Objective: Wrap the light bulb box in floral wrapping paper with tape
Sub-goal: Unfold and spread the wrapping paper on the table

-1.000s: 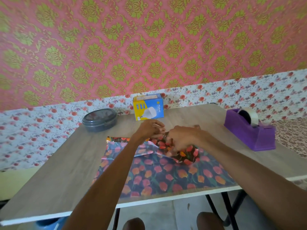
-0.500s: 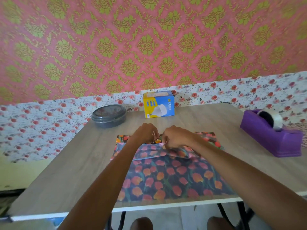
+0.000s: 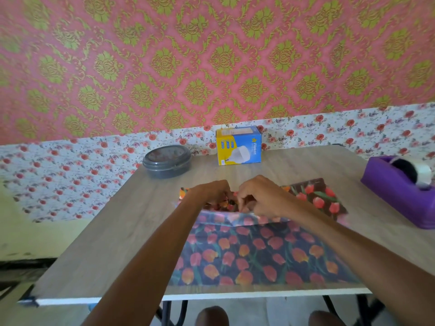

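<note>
Early: left hand and right hand pinch a fold in the wrapping paper spread on the table; light bulb box stands bare at the far edge, off the paper, tape dispenser untouched at right, so wrapping and taping all remain.

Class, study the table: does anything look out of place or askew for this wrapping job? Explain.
The light bulb box stands far back on the table, off the wrapping paper, while the left hand and right hand pinch a fold in it. Nothing looks spilled.
</note>
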A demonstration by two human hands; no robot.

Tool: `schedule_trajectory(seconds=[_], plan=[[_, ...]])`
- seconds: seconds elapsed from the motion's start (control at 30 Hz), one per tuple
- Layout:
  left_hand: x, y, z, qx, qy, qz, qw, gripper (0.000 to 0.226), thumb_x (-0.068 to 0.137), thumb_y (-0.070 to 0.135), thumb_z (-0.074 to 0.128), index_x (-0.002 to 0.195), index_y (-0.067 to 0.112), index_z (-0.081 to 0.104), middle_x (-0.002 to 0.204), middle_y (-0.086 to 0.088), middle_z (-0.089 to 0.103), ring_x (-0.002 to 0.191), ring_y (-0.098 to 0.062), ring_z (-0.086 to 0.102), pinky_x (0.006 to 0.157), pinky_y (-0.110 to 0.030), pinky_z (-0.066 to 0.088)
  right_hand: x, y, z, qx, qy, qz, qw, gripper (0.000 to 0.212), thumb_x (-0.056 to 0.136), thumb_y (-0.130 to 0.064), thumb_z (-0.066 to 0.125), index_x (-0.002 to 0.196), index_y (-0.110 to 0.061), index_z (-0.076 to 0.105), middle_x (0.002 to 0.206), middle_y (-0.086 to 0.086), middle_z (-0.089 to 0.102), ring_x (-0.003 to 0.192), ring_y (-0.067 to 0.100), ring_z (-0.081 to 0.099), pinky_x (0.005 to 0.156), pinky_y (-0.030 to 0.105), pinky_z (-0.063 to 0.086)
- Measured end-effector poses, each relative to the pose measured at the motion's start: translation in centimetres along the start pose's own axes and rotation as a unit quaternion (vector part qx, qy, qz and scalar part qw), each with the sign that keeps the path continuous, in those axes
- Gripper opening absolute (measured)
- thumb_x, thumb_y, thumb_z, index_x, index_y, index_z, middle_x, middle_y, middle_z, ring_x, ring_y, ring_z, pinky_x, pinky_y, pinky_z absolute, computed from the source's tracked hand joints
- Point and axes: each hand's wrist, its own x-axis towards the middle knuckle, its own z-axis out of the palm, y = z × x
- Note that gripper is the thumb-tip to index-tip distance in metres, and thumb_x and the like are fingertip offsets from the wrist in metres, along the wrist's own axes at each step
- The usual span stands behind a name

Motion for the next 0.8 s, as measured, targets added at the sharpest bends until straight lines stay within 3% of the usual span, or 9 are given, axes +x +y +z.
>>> schedule_trajectory(seconds=[0.07, 0.17, 0.27, 0.37, 0.47, 0.53, 0.63, 0.73, 0.8], plan=[[0.2, -0.7, 0.2, -0.008, -0.001, 0.000, 1.000, 0.024, 0.084, 0.003, 0.055, 0.096, 0.010, 0.075, 0.082, -0.017, 0.063, 0.066, -0.022, 0.046, 0.062, -0.037, 0.048, -1.4, -0.8, -0.9, 0.030, -0.046, -0.004, 0.998, 0.015, 0.075, -0.006, 0.079, 0.074, -0.021, 0.077, 0.072, -0.015, 0.068, 0.067, 0.001, 0.065, 0.067, 0.026, 0.055], [1.1, -2.2, 0.5, -0.001, -0.029, -0.020, 0.999, 0.048, 0.082, -0.003, 0.053, 0.126, 0.014, 0.066, 0.110, -0.016, 0.060, 0.089, -0.023, 0.053, 0.086, -0.044, 0.051, -2.6, -0.9, -1.3, 0.044, -0.107, 0.002, 0.993, 0.011, 0.078, -0.010, 0.080, 0.077, -0.020, 0.077, 0.076, -0.010, 0.073, 0.071, 0.003, 0.067, 0.072, 0.029, 0.056], [-0.9, 0.1, -0.6, -0.005, -0.027, -0.012, 1.000, 0.060, 0.083, -0.004, 0.053, 0.138, 0.021, 0.056, 0.102, -0.011, 0.060, 0.085, -0.025, 0.053, 0.075, -0.039, 0.048, -2.5, -0.8, -1.0, 0.067, -0.135, 0.016, 0.988, 0.011, 0.078, -0.009, 0.080, 0.081, -0.019, 0.076, 0.075, -0.007, 0.073, 0.071, 0.006, 0.068, 0.071, 0.030, 0.057], [-1.9, 0.5, -1.1, -0.049, -0.027, -0.014, 0.998, 0.071, 0.087, -0.004, 0.054, 0.148, 0.029, 0.038, 0.122, -0.005, 0.059, 0.103, -0.027, 0.060, 0.082, -0.041, 0.053, -1.9, -1.7, -1.0, 0.065, -0.168, 0.039, 0.983, 0.021, 0.079, -0.013, 0.080, 0.094, -0.022, 0.068, 0.069, -0.009, 0.065, 0.058, 0.003, 0.056, 0.061, 0.024, 0.046], [-2.8, -0.8, -1.7, -0.139, 0.016, -0.009, 0.990, 0.067, 0.087, -0.007, 0.057, 0.144, 0.023, 0.039, 0.129, -0.006, 0.060, 0.112, -0.025, 0.061, 0.094, -0.039, 0.052, -1.5, -2.9, -1.1, -0.013, -0.183, 0.058, 0.981, 0.037, 0.077, -0.041, 0.081, 0.098, -0.027, 0.055, 0.076, -0.009, 0.057, 0.063, 0.006, 0.052, 0.056, 0.024, 0.039], [-3.6, -2.0, -1.9, -0.160, 0.073, 0.008, 0.984, 0.049, 0.086, -0.009, 0.061, 0.131, 0.010, 0.056, 0.122, -0.010, 0.065, 0.107, -0.020, 0.062, 0.090, -0.023, 0.052, -1.3, -3.8, -1.1, -0.107, -0.162, 0.051, 0.980, 0.048, 0.072, -0.059, 0.078, 0.099, -0.027, 0.052, 0.087, -0.008, 0.053, 0.079, 0.012, 0.055, 0.061, 0.029, 0.041], [-5.3, -3.6, -2.0, -0.138, 0.106, 0.013, 0.985, 0.028, 0.087, -0.001, 0.067, 0.112, 0.009, 0.071, 0.113, -0.004, 0.071, 0.096, -0.008, 0.062, 0.077, -0.007, 0.045, -0.4, -5.2, -0.3, -0.191, -0.107, 0.031, 0.975, 0.069, 0.071, -0.065, 0.073, 0.123, -0.024, 0.054, 0.109, -0.003, 0.054, 0.104, 0.020, 0.056, 0.075, 0.034, 0.044], [-6.3, -5.2, -1.7, -0.088, 0.074, 0.002, 0.993, 0.027, 0.090, 0.003, 0.063, 0.113, 0.013, 0.073, 0.111, 0.003, 0.070, 0.093, -0.005, 0.058, 0.075, -0.005, 0.038, 1.4, -6.6, 1.1, -0.181, -0.048, 0.022, 0.982, 0.052, 0.075, -0.055, 0.071, 0.114, -0.024, 0.060, 0.109, -0.001, 0.060, 0.102, 0.025, 0.060, 0.073, 0.035, 0.045], [-6.4, -6.0, -1.3, -0.063, 0.044, -0.015, 0.997, 0.030, 0.092, 0.003, 0.059, 0.118, 0.015, 0.071, 0.114, 0.000, 0.069, 0.093, -0.008, 0.055, 0.080, -0.015, 0.038, 2.6, -7.6, 1.9, -0.181, -0.022, 0.029, 0.983, 0.029, 0.082, -0.043, 0.067, 0.102, -0.022, 0.064, 0.102, 0.003, 0.063, 0.093, 0.029, 0.063, 0.068, 0.033, 0.044]])
